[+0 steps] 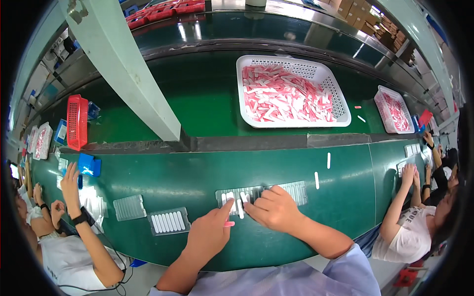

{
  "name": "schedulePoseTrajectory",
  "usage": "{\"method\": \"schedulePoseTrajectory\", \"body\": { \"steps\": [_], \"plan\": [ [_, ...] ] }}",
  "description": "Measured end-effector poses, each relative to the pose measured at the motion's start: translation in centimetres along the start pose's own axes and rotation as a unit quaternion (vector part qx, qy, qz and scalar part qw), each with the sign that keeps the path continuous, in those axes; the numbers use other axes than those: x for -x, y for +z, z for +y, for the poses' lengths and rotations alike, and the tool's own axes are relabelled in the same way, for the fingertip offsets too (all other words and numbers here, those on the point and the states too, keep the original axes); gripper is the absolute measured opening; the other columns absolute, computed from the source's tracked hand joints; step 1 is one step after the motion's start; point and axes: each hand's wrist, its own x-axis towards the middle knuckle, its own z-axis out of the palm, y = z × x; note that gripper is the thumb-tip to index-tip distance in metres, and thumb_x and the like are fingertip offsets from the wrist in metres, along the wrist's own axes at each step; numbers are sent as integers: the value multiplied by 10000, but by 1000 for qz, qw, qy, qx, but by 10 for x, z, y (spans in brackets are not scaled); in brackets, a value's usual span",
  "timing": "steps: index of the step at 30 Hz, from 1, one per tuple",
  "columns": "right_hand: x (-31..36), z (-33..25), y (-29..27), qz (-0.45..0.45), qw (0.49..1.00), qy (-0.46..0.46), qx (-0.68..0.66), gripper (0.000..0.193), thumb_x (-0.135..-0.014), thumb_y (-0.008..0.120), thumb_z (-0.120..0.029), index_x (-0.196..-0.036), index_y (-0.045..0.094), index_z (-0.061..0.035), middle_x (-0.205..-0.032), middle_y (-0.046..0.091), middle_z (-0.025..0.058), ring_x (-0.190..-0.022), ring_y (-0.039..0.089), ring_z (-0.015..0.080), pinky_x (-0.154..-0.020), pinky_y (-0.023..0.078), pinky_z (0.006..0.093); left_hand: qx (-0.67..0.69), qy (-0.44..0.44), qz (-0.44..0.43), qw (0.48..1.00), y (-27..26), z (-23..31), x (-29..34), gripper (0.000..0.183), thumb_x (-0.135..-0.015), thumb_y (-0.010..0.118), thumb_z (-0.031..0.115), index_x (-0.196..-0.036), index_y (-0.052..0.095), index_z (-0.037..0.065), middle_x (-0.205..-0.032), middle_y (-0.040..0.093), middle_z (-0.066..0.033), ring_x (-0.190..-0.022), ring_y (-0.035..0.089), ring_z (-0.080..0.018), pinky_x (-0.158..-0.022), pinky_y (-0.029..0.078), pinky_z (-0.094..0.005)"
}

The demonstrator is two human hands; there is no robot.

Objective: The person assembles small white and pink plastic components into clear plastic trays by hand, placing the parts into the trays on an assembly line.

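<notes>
My left hand (210, 229) is closed, with the end of a small pink stick (229, 224) poking out beside its fingers. Its fingertips reach white sticks lying in a clear slotted tray (253, 190). From the other side my right hand (276, 209) comes in with curled fingers, pinching a short white stick (244, 197) over that tray. Between both hands another white stick (240, 209) sticks out past the tray's near edge. Partly behind my right hand lies a second clear tray (295, 192). Left of my hands, a tray (169, 222) holds a row of several white sticks.
A clear tray (130, 207) lies farther left. Two loose white sticks (317, 180) (329, 161) are on the green table. Beyond a raised ledge (247, 143) stands a white basket (345, 116) of pink and white sticks. A slanted post (123, 74) rises at left. Co-workers sit on both sides.
</notes>
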Motion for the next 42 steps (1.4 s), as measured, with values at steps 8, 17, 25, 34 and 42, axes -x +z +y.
{"method": "schedulePoseTrajectory", "body": {
  "steps": [8,17,25,34,42],
  "plan": [
    [0,6,-8,-94,984,81,-129,255,-879,762,-302,-1060,758,-122,-797,526,2,-764,509,198,-712,387,353,-97,-6,-65,993,-9,6,0,549,-903,659,162,-1444,567,160,-868,656,-84,-703,689,-310,-627,573,-430],
    [9,9,-9,-117,989,77,-42,320,-894,745,-328,-1148,729,-134,-881,509,16,-842,502,207,-750,379,373,-63,-29,-29,997,-12,-1,1,536,-889,655,99,-1418,580,146,-959,703,-114,-786,686,-328,-695,557,-444],
    [-1,3,-11,-111,990,63,-60,392,-883,747,-384,-1197,709,-152,-1068,578,58,-996,549,248,-872,420,397,-61,-18,-31,997,-13,-1,3,501,-892,647,97,-1388,600,145,-921,691,-105,-771,681,-329,-683,555,-441],
    [-3,5,-9,-147,986,68,-31,531,-881,724,-464,-1318,649,-171,-1413,539,141,-1264,512,311,-982,411,450,-44,-29,-8,999,-15,-5,8,511,-897,647,85,-1402,589,135,-943,705,-115,-801,690,-334,-688,555,-443],
    [-10,-2,-7,-164,985,43,-42,568,-903,691,-501,-1369,623,-183,-1439,522,161,-1282,503,326,-988,401,469,-59,-27,4,998,-14,-4,5,498,-903,651,75,-1395,586,126,-934,701,-122,-765,685,-316,-673,552,-430]
  ]
}}
